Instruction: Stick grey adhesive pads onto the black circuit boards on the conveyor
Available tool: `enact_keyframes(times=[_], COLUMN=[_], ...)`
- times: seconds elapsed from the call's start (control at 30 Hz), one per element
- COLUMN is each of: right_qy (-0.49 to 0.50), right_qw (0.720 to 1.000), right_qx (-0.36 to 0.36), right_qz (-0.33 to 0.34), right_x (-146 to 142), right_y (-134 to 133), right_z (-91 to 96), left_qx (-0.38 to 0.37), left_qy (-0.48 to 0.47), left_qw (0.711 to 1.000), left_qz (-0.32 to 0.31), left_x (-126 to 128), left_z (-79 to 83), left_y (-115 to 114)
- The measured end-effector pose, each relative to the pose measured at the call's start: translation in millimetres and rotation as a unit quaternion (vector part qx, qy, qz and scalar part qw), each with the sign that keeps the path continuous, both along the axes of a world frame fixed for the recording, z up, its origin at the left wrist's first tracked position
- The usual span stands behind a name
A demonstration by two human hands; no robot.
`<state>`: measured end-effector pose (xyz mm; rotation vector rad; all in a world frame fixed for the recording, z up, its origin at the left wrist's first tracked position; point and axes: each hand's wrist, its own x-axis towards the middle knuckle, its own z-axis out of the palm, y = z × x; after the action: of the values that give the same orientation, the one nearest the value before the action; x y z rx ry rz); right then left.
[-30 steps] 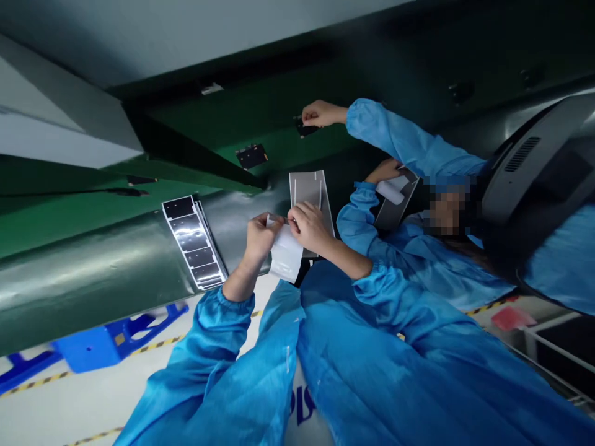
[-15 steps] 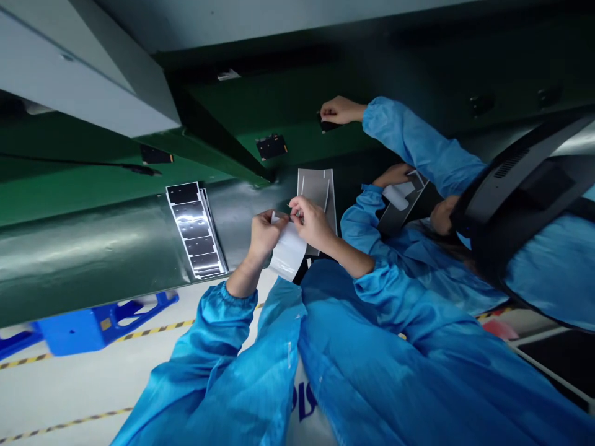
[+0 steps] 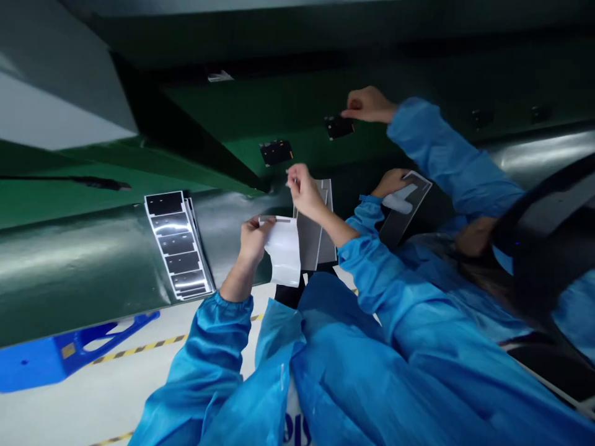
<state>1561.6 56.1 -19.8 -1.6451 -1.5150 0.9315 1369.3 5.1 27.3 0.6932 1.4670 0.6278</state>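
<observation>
The left hand [image 3: 253, 238] holds a white sheet [image 3: 286, 254] between the thumb and the fingers, by its upper left corner; this grip is closed on the sheet. The sheet is over the near edge of the green workbench [image 3: 93, 266], and its lower end bends a little. Along its top edge runs a narrow grey strip.

The right hand [image 3: 305, 195] is raised, apart from the white sheet, with the fingers bent and the fingertips close together. I cannot tell if something small is pinched there. Behind its wrist some grey sheets [image 3: 310, 241] with white lines lie at the near edge of the workbench, partly covered by the white sheet.

To the left, a stack of black label sheets [image 3: 179, 248] with white borders lies crosswise on the shiny near part, its lower end close to the near edge. Farther from this edge, on the green surface, lies a black board [image 3: 276, 152] with small holes. A second black board [image 3: 339, 127] lies to the right of it, where a co-worker's hand [image 3: 369, 105] is at its upper right corner. The co-worker's other hand [image 3: 392, 182] is at the top of a dark panel [image 3: 404, 217] with a white piece on it.
</observation>
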Motion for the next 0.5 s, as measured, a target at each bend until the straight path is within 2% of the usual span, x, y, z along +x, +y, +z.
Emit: enact_keyframes(times=[0.13, 0.23, 0.33, 0.5], right_qy=[-0.038, -0.091, -0.132, -0.156], right_qw=[0.998, 0.987, 0.973, 0.957], right_qx=[0.026, 0.059, 0.069, 0.064], right_qz=[0.054, 0.117, 0.174, 0.236], right_x=[35.6, 45.9, 48.4, 60.4], right_y=[85.8, 127.0, 147.5, 160.1], right_z=[-46.6, -68.3, -82.2, -94.0], left_qx=[0.028, 0.047, 0.058, 0.085], left_qy=[0.025, 0.044, 0.052, 0.072], left_qw=[0.998, 0.994, 0.991, 0.986], left_qz=[-0.057, -0.091, -0.107, -0.124], left_x=[-18.9, -31.2, -39.0, -41.4], left_z=[-41.1, -62.3, -71.7, -76.7], left_y=[-4.8, -11.4, -15.6, -19.8])
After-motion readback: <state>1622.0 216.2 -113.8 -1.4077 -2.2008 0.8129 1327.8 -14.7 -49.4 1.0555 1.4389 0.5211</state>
